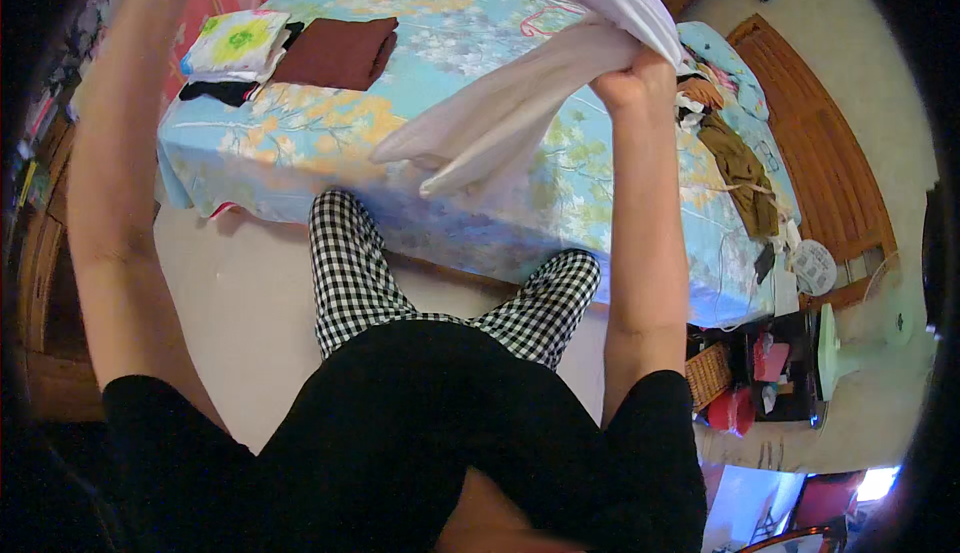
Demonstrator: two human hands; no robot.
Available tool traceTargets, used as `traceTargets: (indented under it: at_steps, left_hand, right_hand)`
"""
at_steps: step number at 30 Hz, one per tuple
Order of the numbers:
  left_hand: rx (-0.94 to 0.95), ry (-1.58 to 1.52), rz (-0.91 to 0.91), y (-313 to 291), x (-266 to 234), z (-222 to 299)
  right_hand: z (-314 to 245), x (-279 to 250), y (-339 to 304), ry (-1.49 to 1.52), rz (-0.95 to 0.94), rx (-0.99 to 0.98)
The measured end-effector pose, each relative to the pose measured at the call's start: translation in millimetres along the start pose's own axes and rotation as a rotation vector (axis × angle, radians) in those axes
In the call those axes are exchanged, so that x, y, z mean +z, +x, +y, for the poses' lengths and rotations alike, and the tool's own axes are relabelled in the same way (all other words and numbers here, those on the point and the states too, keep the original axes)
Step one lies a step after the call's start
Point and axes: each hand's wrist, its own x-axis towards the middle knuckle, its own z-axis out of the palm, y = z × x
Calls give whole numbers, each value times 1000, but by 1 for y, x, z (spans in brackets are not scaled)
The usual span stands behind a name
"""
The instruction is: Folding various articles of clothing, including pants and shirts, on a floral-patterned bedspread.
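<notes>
A thin white garment hangs in the air above the bed, its lower ends dangling loose near the front edge. My right hand is closed around a bunched part of it. More of the cloth stretches up past the top edge of the picture, so its full shape is hidden. My left forearm is raised along the left side, and its hand lies beyond the top edge. Left of the garment, on the bed, lie a folded brown cloth and a stack of folded clothes topped by a white piece with a green-yellow pattern.
The bed has a light blue floral sheet. A pink hanger lies at its far side. Rumpled clothes are heaped along the right, before a wooden headboard. A pale green fan and a red container stand at lower right.
</notes>
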Motion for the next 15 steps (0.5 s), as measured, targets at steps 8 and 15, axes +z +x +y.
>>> traceTargets:
  at_steps: [8,15]
  left_hand:
    - [-767,-82,-231,-134,174,-55]
    - [-299,-202,-75,-119,253,75]
  right_hand:
    - [-14,49,23,-186,-96,101]
    - [26,62,32,-118,-75,49]
